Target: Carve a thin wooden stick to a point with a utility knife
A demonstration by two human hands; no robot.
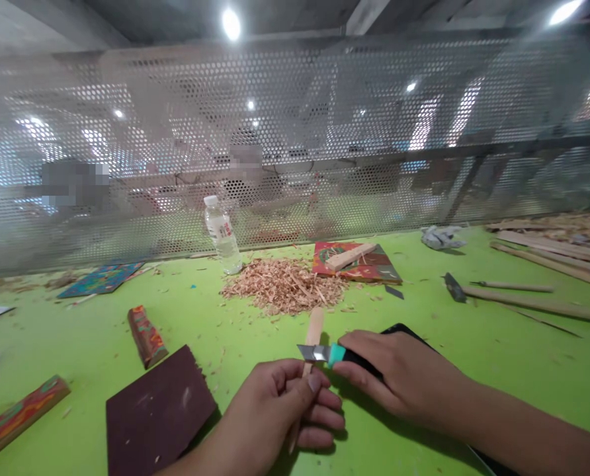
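Loc: woodcraft wkshp, prob. | shavings (282, 287) heaped on green tbl (255, 337) | hammer (518, 299) on R – util. knife (335, 355) at wood strip (315, 324) | perf. metal screen (285, 125) behind

Bare left hand (285, 404), bare right hand (399, 370), bare forearms (513, 418)

My bench is a lime-green tabletop (250, 334), crumbs of wood all over. Mid-table in front of me: heap of wood shavings (285, 287), clear water bottle (224, 241) upright just behind. Right of the heap, red painted board (388, 270); beyond, crumpled wad (442, 238), hammer (523, 301), wood strips (553, 244). My left: blue painted board (101, 279), short painted block (147, 337), longer painted block (27, 413), dark brown sheet (156, 403). Flat black item (401, 326), mostly covered, can't tell what.
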